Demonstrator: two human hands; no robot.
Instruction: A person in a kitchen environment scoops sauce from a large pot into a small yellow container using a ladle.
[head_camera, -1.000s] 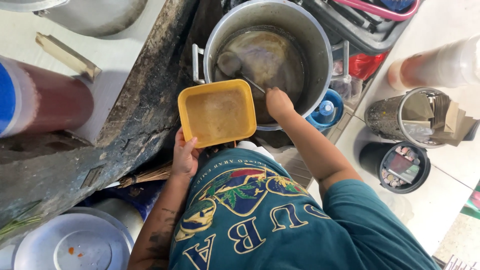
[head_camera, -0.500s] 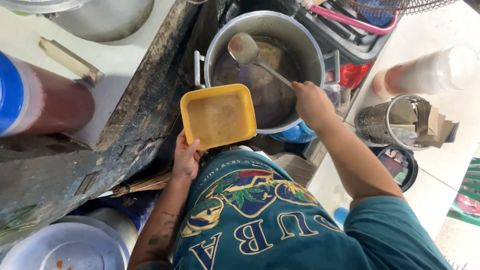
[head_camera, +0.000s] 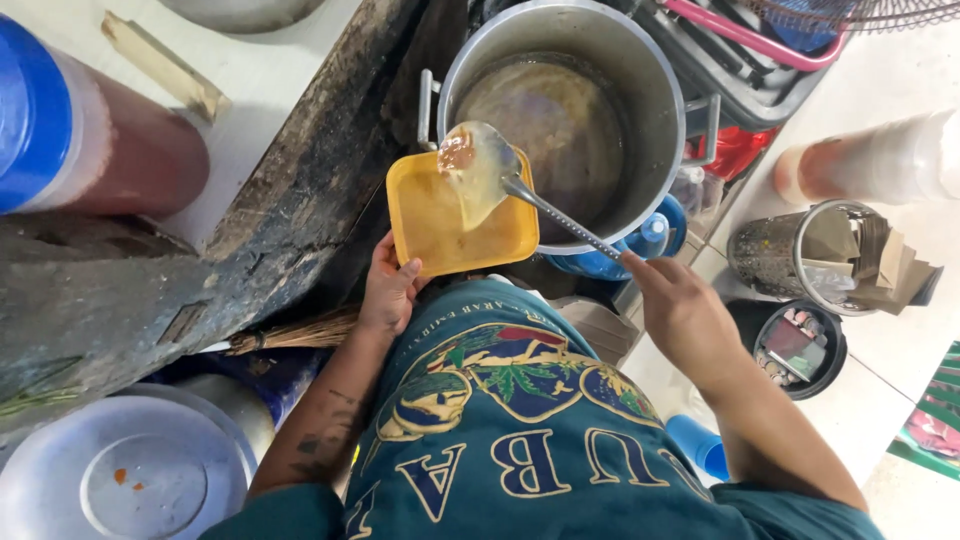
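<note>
A square yellow plastic bowl (head_camera: 455, 215) sat at the frame's centre, its corner pinched by the left hand (head_camera: 388, 290). Over it tilted a steel ladle (head_camera: 483, 165), thin broth spilling from its rounded cup; the right hand (head_camera: 680, 315) was clenched around the long handle. Just above stood a large, dull metal pot (head_camera: 640, 70) holding brownish liquid, beside a rough, dark counter edge (head_camera: 270, 230).

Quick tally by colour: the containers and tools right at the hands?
Yellow: 1, square container, held by the left hand
Silver metal: 2, big pot and ladle, tipped over the container, held by the right hand
Total: 3
</note>
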